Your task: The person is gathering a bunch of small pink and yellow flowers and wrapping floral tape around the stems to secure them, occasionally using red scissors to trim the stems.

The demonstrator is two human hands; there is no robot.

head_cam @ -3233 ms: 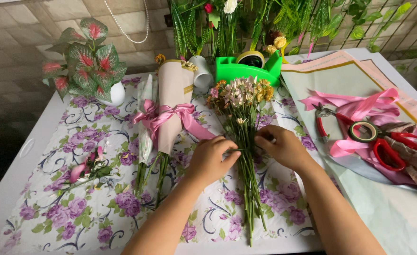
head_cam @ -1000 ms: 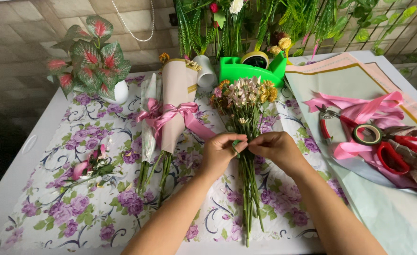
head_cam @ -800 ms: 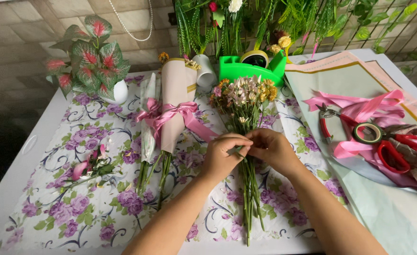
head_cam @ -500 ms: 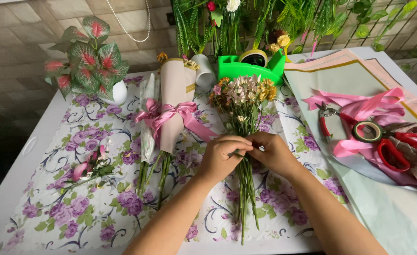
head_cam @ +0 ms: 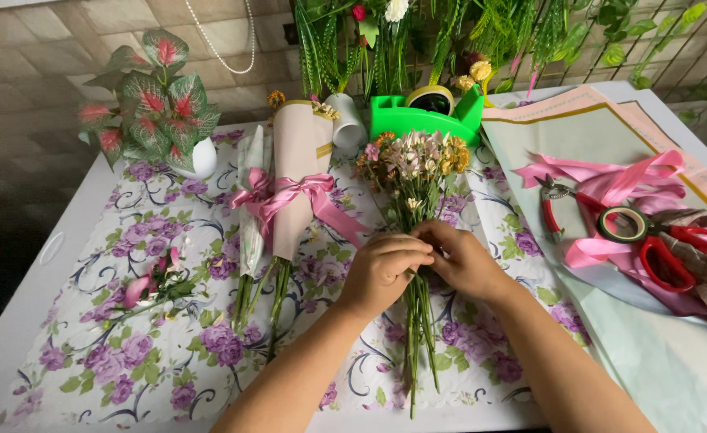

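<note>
At frame centre, both hands, left and right, clasped round flower bunch stems; best pinched tight, stems parallel.

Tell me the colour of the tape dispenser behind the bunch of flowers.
Bright green tape dispenser, clearest in the head view.

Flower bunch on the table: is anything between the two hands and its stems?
Nothing visible. The left hand and right hand both rest directly on the flower bunch, closed around its stems just below the blooms. The wrapped bouquet lies apart, to the left.
</note>
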